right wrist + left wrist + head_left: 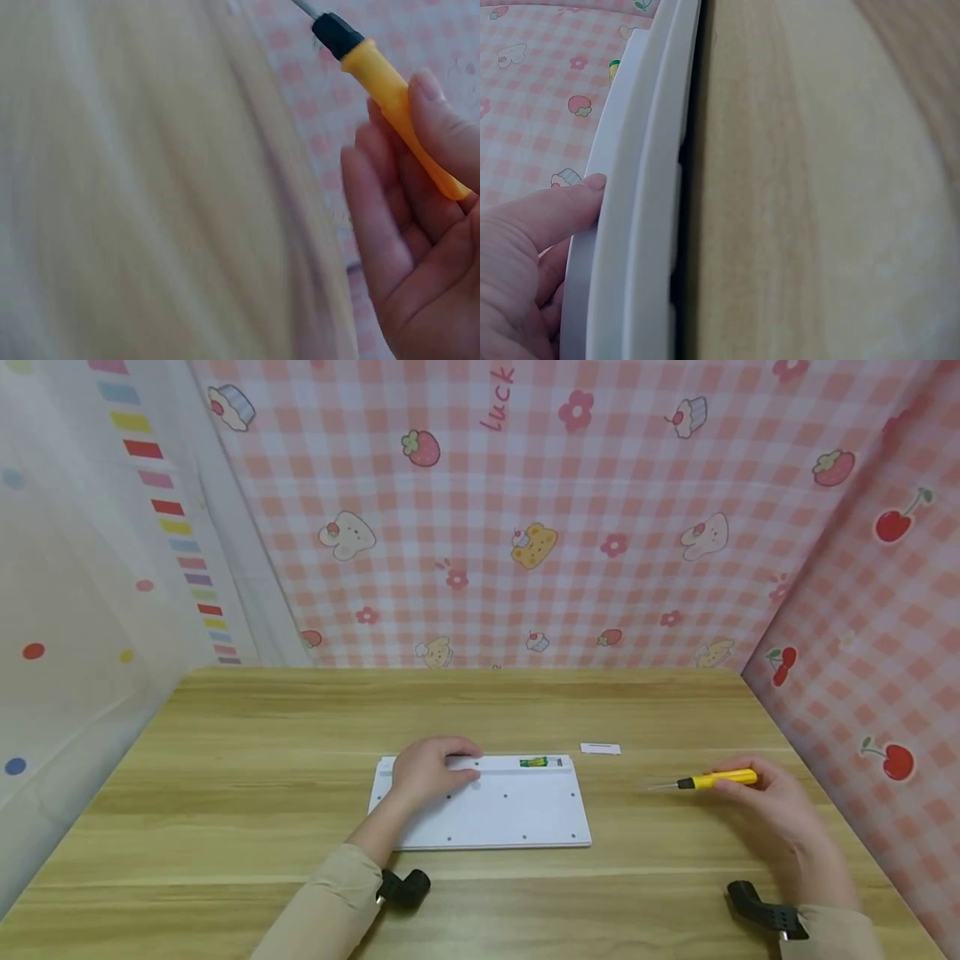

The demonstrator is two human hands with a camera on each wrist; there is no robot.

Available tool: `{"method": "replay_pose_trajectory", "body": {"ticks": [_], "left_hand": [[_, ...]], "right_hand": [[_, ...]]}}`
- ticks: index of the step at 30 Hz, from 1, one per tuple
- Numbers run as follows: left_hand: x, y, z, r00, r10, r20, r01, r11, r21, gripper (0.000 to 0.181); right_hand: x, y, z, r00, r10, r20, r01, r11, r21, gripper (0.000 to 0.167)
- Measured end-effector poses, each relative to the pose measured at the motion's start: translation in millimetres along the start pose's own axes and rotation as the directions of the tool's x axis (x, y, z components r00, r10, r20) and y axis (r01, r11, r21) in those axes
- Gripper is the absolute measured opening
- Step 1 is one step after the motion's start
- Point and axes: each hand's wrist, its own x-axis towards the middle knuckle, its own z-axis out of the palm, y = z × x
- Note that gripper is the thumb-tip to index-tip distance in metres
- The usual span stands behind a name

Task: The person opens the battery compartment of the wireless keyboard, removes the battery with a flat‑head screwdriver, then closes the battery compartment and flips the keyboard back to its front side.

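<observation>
A white keyboard [491, 814] lies face down, its underside dotted with small screws. My left hand [431, 772] holds it at the far edge: the thumb rests on the underside and the other fingers lie along that edge. In the left wrist view the thumb [562, 210] touches the white casing. A green battery [534, 762] shows in the uncovered compartment near the far right corner. To the right, my right hand [780, 802] holds a screwdriver [723, 779] by its yellow handle, the metal tip pointing left toward the keyboard without touching it.
A small white battery cover [600, 748] lies on the wooden table [300, 710], beyond the keyboard's far right corner. Pink checked cloth [465, 527] hangs behind the table and along its right side. Pale dotted cloth [82, 610] hangs on the left.
</observation>
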Motion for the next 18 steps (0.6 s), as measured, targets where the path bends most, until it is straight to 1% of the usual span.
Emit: {"method": "replay_pose_trajectory", "body": {"ticks": [2, 5, 11, 14, 18], "left_hand": [[-0.2, -0.6, -0.4, 1.0, -0.006, -0.001, 0.006, 1.0, 0.0, 0.024], [0.1, -2.2, -0.3, 1.0, -0.006, -0.006, 0.006, 1.0, 0.003, 0.024], [1.2, -2.4, 0.3, 1.0, 0.0, -0.009, 0.0, 1.0, 0.007, 0.023], [1.0, -1.6, 0.4, 1.0, -0.001, -0.008, 0.001, 1.0, 0.007, 0.023], [0.9, -0.7, 0.8, 1.0, 0.0, -0.005, 0.0, 1.0, 0.005, 0.024]], "right_hand": [[-3.3, 6, -6, 1.0, 0.014, 0.002, -0.014, 0.998, -0.058, 0.015], [-6.3, 14, -15, 0.999, 0.035, 0.012, -0.033, 0.994, -0.105, 0.016], [-6.6, 23, -29, 0.998, 0.043, 0.04, -0.032, 0.968, -0.248, 0.018], [-5.1, 25, -31, 0.997, 0.051, 0.055, -0.035, 0.961, -0.274, 0.02], [-3.8, 27, -32, 0.995, 0.071, 0.069, -0.05, 0.963, -0.265, 0.02]]}}
